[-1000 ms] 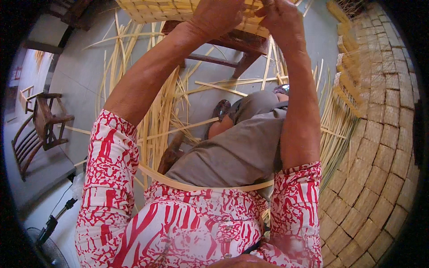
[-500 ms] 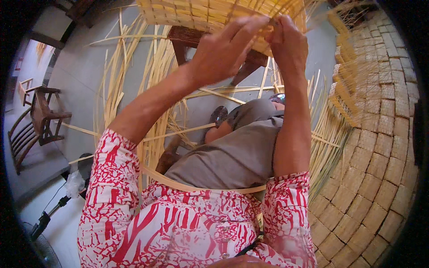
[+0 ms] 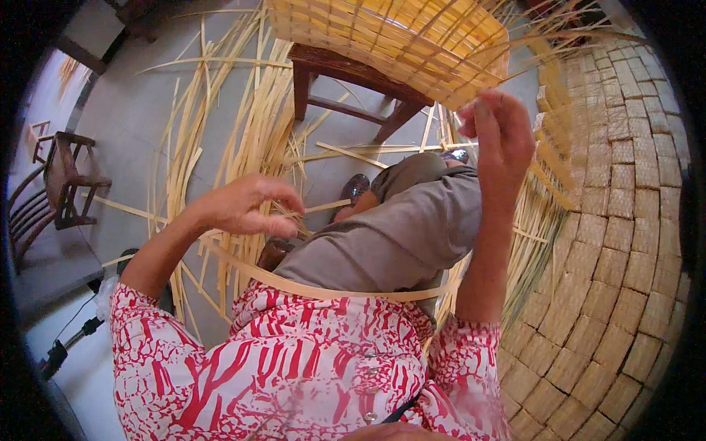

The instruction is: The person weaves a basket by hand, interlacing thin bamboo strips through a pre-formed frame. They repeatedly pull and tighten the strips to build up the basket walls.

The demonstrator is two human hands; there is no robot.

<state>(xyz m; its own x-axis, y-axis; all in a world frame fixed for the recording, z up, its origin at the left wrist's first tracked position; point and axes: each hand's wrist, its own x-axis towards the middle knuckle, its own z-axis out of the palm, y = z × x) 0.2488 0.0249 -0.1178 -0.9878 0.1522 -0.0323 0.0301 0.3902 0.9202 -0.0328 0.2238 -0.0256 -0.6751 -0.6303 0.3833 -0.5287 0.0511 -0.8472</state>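
Observation:
A yellow woven basket [image 3: 397, 37] lies tilted on a dark wooden stool [image 3: 346, 110], loose strip ends sticking out at its right. My right hand [image 3: 507, 132] is raised just below the basket's lower right corner, fingers curled and drawn together. Whatever its fingertips hold, if anything, is hidden by blur. Down by my lap, my left hand [image 3: 254, 206] hangs in the air with thumb and fingers apart and nothing visible in it. Below that hand, a pale flat strip [image 3: 331, 294] curves across my waist.
Long split strips [image 3: 250, 125] are strewn over the grey floor at the left. More strips [image 3: 526, 242] lie at the right, beside rows of stacked woven pieces [image 3: 618, 228]. Unfinished woven pieces [image 3: 555, 154] with upright ends stand there. A wooden chair [image 3: 62, 176] is far left.
My left hand has left the basket and come down left toward my lap. My right hand has shifted right and down, off the basket's side. The basket sits farther right in view.

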